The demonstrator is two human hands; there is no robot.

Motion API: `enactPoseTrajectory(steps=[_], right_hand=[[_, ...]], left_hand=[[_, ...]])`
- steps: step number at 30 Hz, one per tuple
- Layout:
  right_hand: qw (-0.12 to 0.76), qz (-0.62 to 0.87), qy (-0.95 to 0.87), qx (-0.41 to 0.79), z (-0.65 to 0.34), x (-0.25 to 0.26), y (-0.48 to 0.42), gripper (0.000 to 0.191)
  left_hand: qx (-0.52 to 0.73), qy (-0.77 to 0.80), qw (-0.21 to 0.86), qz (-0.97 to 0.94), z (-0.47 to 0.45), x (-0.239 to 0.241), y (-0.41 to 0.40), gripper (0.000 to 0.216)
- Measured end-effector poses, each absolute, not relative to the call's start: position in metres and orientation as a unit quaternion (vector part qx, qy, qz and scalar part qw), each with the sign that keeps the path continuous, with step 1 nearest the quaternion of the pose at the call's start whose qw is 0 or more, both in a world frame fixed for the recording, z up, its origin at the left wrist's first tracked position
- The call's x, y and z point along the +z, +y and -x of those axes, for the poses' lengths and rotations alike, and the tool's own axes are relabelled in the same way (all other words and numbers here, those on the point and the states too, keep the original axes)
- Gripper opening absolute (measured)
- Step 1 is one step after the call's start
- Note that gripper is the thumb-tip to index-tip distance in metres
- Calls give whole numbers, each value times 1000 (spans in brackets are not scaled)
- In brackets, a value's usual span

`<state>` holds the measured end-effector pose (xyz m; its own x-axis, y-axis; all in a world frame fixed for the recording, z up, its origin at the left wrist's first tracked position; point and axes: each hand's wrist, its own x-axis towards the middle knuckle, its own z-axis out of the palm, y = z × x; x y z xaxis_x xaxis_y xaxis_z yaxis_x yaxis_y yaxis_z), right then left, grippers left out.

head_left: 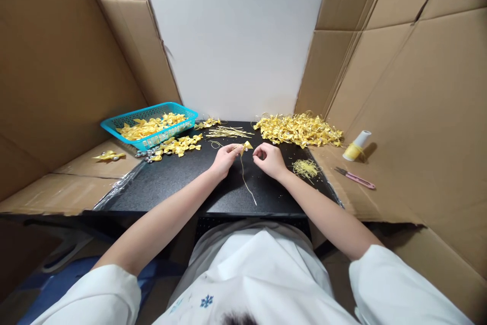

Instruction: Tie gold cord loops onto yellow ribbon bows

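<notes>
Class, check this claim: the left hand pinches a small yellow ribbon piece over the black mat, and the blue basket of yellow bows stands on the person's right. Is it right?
No: the blue basket stands on the person's left, as the head view shows. The left hand does pinch the yellow ribbon piece over the black mat.

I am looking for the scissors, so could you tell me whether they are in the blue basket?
No, the scissors lie on the cardboard at the right, well apart from the basket.

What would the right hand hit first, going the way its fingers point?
Probably the yellow ribbon piece that the left hand pinches, just past the right hand; the depth is hard to judge.
</notes>
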<state>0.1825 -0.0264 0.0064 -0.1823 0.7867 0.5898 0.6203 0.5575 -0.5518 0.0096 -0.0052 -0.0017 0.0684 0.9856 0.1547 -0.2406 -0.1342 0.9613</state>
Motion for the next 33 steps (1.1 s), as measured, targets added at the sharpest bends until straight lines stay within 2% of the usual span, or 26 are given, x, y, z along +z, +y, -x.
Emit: enactPoseTrajectory(steps=[4, 6, 8, 12, 16, 20, 22, 26, 33], right_hand=[[281, 312, -907, -38, -183, 7, -38, 21], [218, 251, -941, -62, -179, 6, -42, 26], [177, 215, -959, -58, -176, 6, -45, 22], [135, 189, -973, -4, -182, 18, -54, 16], [114, 186, -975, 34, -200, 34, -73, 25], [98, 157, -980, 77, -219, 26, -97, 47], [113, 154, -976, 103, -226, 11, -107, 48], [208, 170, -956, 116, -232, -18, -124, 40], [366, 209, -906, 31, -224, -45, -147, 28]], left_hand=[[583, 389, 513, -496, -10, 0, -6, 24], [588, 394, 502, -497, -10, 1, -6, 23], [592, 400, 491, -498, -9, 3, -6, 21], [594, 418, 467, -505, -7, 4, -5, 18], [572, 438, 461, -518, -6, 3, -3, 20], [549, 459, 451, -534, -7, 1, -4, 25], [541, 465, 449, -538, -8, 1, -5, 27], [528, 465, 458, -543, -8, -2, -5, 25], [517, 471, 456, -550, -7, -6, 0, 22]])
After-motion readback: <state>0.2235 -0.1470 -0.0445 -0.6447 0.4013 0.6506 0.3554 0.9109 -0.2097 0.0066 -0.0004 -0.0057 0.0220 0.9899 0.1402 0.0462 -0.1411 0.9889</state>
